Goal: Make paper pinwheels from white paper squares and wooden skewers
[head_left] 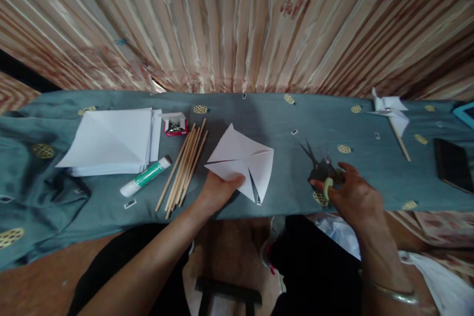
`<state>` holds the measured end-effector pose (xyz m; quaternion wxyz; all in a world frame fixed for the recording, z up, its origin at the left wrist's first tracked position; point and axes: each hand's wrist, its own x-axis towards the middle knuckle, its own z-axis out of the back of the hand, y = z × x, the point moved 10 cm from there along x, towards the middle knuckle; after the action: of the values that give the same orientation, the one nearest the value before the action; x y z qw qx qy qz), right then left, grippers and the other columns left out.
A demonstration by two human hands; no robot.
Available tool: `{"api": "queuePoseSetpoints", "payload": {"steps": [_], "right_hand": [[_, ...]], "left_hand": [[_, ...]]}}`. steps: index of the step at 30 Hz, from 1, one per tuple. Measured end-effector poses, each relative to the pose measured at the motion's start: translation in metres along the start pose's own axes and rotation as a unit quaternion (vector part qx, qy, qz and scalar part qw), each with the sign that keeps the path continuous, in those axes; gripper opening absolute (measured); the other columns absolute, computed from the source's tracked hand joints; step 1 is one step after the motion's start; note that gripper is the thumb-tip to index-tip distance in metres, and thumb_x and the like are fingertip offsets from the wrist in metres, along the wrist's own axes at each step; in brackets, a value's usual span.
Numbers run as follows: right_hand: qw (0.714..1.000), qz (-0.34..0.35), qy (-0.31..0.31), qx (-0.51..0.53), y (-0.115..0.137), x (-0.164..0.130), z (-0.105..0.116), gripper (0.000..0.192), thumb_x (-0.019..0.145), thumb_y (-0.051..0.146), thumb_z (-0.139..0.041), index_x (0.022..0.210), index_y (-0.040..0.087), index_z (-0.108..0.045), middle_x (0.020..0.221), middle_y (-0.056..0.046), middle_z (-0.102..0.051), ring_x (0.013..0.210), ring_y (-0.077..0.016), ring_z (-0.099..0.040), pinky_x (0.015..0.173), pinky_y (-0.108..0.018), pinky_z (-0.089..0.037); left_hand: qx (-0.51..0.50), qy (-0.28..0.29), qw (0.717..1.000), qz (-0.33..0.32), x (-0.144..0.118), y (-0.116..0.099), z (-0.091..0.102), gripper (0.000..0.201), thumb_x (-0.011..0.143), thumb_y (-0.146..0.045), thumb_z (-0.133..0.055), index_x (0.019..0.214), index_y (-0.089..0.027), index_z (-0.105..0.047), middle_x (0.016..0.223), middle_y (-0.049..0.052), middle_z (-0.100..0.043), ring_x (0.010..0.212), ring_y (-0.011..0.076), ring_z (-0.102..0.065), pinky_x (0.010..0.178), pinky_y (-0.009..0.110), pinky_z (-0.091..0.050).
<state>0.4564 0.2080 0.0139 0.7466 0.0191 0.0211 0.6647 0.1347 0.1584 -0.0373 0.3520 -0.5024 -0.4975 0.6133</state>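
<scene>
Slit paper: We have the white paper (239,150) near the middle of the worktop (318,116), with cuts running inward at nine, three and about five o'clock; the five o'clock one gapes.
Left hand: Our left hand (222,190) comes in from seven o'clock, its grip pinching the sheet, thumb on top and fingers tucked beneath. We do well to press lightly, thumb clear of the slits, so the flaps don't crease.
Right hand: Our right hand (357,195) is at the scissors (328,187), three o'clock from the sheet, by the yellow-green handle. Blur clouds it, so we cannot tell whether this grip is closed or loose.
Blades: They point roughly to eleven o'clock, away from us; we should keep them low and off the paper.
Sticks: The wooden sticks (187,168) lie at nine o'clock, near our left forearm; a steady elbow avoids rolling them.
Pinwheel: The paper pinwheel (394,108) lies between two and three o'clock, well apart.
</scene>
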Motion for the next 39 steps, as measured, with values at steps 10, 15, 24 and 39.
{"api": "queuePoseSetpoints", "payload": {"steps": [10,15,24,39], "right_hand": [[0.999,-0.036,0.013,-0.012,-0.020,0.013,-0.005,0.080,0.076,0.051,-0.070,0.139,0.007,-0.046,0.109,-0.025,-0.071,0.099,-0.0404,-0.069,0.084,-0.048,-0.052],[0.998,-0.039,0.029,-0.030,-0.020,0.015,-0.002,0.068,0.083,0.048,-0.062,0.138,0.012,-0.049,0.115,-0.022,-0.070,0.106,-0.0375,-0.068,0.089,-0.048,-0.051],[0.999,-0.006,-0.035,-0.007,-0.016,0.022,0.003,0.050,0.087,0.041,-0.054,0.124,0.007,-0.059,0.112,-0.023,-0.072,0.097,-0.0396,-0.070,0.082,-0.048,-0.053],[0.942,0.187,-0.140,0.242,0.099,0.007,0.011,0.057,0.085,0.053,-0.061,0.124,0.012,-0.062,0.124,-0.019,-0.067,0.118,-0.0338,-0.061,0.100,-0.053,-0.048]], "left_hand": [[0.021,0.007,0.997,-0.073,0.003,-0.017,0.017,0.077,0.064,-0.036,-0.080,0.133,-0.018,-0.049,0.130,0.017,-0.062,0.116,0.0322,-0.061,0.097,0.049,-0.050],[0.207,-0.060,0.945,-0.245,-0.006,-0.059,0.046,0.089,0.074,-0.036,-0.075,0.150,-0.026,-0.028,0.157,0.015,-0.035,0.144,0.0324,-0.032,0.115,0.055,-0.030],[0.454,0.143,0.809,-0.345,-0.033,-0.040,-0.033,0.033,0.094,-0.019,-0.047,0.124,-0.016,-0.062,0.134,0.012,-0.063,0.136,0.0302,-0.045,0.113,0.058,-0.033],[0.518,0.159,0.773,-0.329,-0.030,-0.026,-0.043,0.036,0.091,-0.019,-0.055,0.125,-0.009,-0.058,0.138,0.017,-0.058,0.132,0.0315,-0.049,0.113,0.056,-0.036]]}}
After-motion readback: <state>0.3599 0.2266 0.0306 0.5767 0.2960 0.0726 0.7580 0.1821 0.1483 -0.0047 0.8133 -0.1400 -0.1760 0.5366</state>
